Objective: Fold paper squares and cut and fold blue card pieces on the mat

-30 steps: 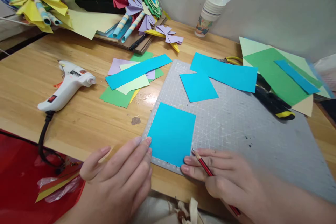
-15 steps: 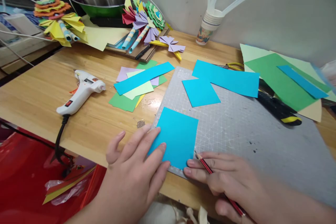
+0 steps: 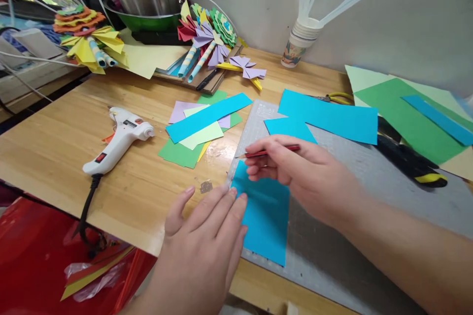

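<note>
A blue paper rectangle [image 3: 266, 224] lies on the left edge of the grey cutting mat [image 3: 354, 182]. My left hand [image 3: 207, 236] rests flat with its fingertips on the paper's left side, fingers stretched out. Above the paper's far end, my right hand [image 3: 299, 172] grips a red and black pencil [image 3: 258, 153], its tip pointing left near the paper's upper left corner. My right hand partly covers a second blue square of paper [image 3: 290, 129] behind it. A long blue strip [image 3: 332, 117] overlaps that square.
Left on the wooden table lies a white hot glue gun [image 3: 123, 138]. Layered paper pieces [image 3: 185, 153] sit beside the mat. A black and yellow utility knife [image 3: 410, 160] lies at right by green sheets [image 3: 402, 118]. Paper cups with clear sticks [image 3: 301, 42] stand at the back.
My right hand has lifted from the paper's near right corner and moved up to its far left corner with the pencil. My left hand stays on the paper. The view has shifted slightly.
</note>
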### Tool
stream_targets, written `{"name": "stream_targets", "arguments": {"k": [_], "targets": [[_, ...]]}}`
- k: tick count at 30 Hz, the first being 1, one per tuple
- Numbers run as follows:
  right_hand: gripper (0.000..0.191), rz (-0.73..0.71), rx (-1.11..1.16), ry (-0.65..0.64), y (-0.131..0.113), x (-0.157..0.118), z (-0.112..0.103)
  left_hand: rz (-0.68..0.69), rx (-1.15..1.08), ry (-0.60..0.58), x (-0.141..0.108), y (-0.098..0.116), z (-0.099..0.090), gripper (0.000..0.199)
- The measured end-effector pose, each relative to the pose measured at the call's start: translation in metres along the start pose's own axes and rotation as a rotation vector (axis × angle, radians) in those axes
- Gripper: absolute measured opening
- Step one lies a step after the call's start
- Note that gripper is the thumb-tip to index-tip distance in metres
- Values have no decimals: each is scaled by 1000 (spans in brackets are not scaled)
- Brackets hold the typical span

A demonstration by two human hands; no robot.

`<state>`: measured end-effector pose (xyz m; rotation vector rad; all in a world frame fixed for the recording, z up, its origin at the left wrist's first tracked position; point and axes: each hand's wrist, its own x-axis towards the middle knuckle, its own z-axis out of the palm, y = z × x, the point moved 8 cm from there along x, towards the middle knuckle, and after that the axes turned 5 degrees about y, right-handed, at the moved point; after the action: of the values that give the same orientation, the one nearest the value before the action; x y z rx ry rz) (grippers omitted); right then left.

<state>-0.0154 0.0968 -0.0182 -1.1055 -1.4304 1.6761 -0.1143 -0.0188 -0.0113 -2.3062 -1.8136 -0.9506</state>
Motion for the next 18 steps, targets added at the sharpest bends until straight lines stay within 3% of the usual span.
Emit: {"name": "stream_targets", "arguments": {"k": [4, 8, 11, 18], "targets": [[4, 111, -86, -45, 19, 19, 12, 67, 42, 10, 2, 2, 4, 25], [4, -103, -315, -91, 14, 17, 9, 39, 30, 34, 6, 1, 4, 19], [7, -231, -439, -67, 9, 15, 6, -17, 34, -14, 9, -3, 7, 19], [10, -340, -574, -77, 5, 15, 11, -96, -12, -69, 7, -11, 7, 20]]}}
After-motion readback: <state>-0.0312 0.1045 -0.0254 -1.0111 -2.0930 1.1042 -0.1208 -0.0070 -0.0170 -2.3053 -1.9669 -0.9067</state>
